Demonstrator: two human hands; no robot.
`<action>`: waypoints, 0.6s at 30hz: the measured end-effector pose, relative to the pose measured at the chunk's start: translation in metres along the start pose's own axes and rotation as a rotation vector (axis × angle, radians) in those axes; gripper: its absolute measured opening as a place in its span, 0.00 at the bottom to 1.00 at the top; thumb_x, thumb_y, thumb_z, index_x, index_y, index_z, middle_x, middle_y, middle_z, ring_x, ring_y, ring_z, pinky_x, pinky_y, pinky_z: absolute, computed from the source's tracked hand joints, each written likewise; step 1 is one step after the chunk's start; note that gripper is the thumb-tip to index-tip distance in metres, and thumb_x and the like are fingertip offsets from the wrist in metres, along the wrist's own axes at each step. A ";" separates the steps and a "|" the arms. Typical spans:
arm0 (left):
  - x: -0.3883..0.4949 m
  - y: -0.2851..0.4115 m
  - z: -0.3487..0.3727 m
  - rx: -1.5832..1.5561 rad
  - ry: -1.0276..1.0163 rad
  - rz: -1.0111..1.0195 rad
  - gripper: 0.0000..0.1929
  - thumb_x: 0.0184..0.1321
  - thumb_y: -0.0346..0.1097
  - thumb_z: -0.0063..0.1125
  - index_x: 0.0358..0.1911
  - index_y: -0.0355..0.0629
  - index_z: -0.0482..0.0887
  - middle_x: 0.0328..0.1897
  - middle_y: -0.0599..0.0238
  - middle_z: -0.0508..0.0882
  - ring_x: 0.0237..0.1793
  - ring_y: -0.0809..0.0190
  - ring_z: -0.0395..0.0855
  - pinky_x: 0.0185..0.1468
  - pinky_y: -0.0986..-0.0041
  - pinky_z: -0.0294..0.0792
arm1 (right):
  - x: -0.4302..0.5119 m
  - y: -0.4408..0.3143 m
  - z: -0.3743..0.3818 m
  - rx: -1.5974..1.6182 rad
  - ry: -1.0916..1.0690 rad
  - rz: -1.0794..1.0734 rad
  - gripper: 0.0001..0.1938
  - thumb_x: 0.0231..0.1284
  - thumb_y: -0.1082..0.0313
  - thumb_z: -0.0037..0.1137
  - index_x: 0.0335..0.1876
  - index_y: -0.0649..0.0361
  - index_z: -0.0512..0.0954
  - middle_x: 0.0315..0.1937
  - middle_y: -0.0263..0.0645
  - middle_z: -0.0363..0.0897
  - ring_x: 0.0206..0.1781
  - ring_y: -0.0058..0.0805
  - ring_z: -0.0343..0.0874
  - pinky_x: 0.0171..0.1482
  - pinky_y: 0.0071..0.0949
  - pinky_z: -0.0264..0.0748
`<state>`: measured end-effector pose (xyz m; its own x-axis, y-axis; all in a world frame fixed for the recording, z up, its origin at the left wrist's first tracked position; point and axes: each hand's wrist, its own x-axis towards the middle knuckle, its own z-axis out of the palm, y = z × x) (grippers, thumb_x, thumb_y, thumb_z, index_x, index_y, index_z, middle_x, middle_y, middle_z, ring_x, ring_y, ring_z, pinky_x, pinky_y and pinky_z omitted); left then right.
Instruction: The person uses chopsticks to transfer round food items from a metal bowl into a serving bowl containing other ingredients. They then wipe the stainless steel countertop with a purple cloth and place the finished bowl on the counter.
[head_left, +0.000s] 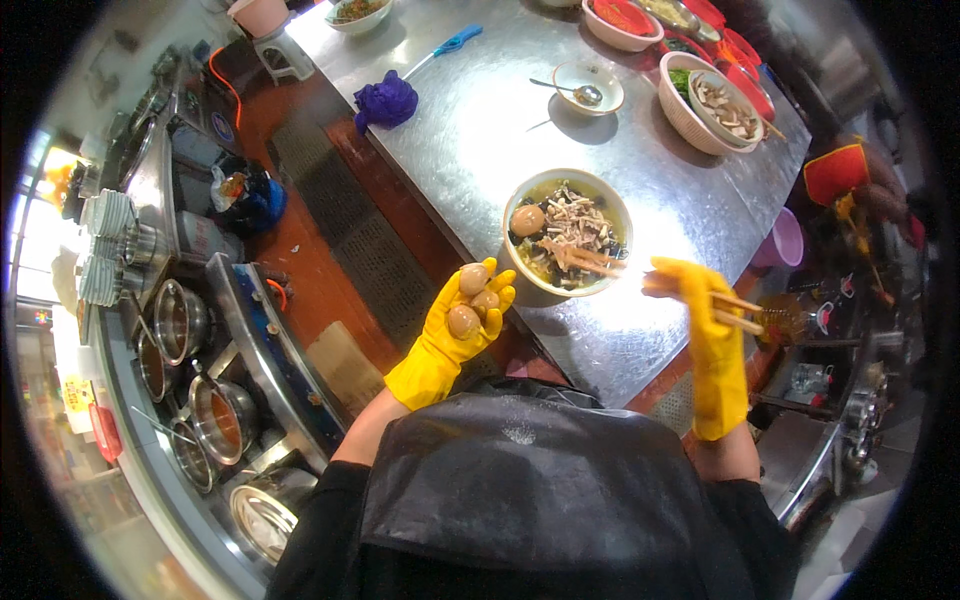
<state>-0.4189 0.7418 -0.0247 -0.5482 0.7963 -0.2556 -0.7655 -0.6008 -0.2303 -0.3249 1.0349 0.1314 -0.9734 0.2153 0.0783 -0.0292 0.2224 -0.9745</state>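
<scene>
My left hand (457, 330), in a yellow rubber glove, cups three brown peeled eggs (464, 321) beside the metal table's edge. In my gloved right hand (697, 292) is a pair of wooden chopsticks (731, 313), whose front ends reach over a large bowl (628, 217) near the table's edge. The bowl contains yellowish broth, pale mushrooms or shredded food (576, 225), dark pieces and one brown egg (527, 220) at its left side. The chopstick tips overlap the food, and whether they grip any of it I cannot tell.
Beyond the bowl on the steel table (480, 142) stand a small bowl (607, 79) with a spoon, a basket (675, 120) with a bowl of sliced mushrooms, and a purple cloth (386, 101). Steel pots (225, 420) line the counter at left. A pink bucket (784, 238) is at right.
</scene>
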 end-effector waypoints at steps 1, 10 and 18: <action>-0.003 0.002 0.000 -0.010 -0.013 0.020 0.23 0.68 0.48 0.51 0.63 0.48 0.73 0.66 0.51 0.73 0.55 0.48 0.77 0.49 0.63 0.78 | 0.002 0.003 -0.015 -0.015 0.080 -0.002 0.20 0.74 0.56 0.43 0.52 0.66 0.78 0.43 0.47 0.84 0.42 0.38 0.85 0.47 0.36 0.82; -0.070 0.111 -0.008 -0.039 0.056 0.154 0.20 0.68 0.46 0.50 0.60 0.48 0.77 0.65 0.50 0.75 0.56 0.48 0.79 0.47 0.64 0.79 | 0.015 0.142 -0.003 0.396 0.570 0.465 0.19 0.66 0.54 0.56 0.51 0.63 0.78 0.42 0.47 0.82 0.40 0.33 0.84 0.39 0.31 0.84; -0.198 0.276 -0.038 -0.175 0.196 0.333 0.20 0.66 0.45 0.55 0.58 0.46 0.78 0.65 0.55 0.76 0.55 0.52 0.78 0.48 0.68 0.78 | -0.058 0.090 0.052 0.204 -0.124 1.272 0.15 0.60 0.57 0.61 0.41 0.64 0.81 0.34 0.43 0.85 0.31 0.33 0.84 0.33 0.29 0.80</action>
<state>-0.5088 0.4152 -0.0736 -0.6689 0.5383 -0.5127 -0.4793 -0.8395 -0.2561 -0.2825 0.9925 0.0283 -0.3569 0.0755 -0.9311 0.9041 -0.2229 -0.3646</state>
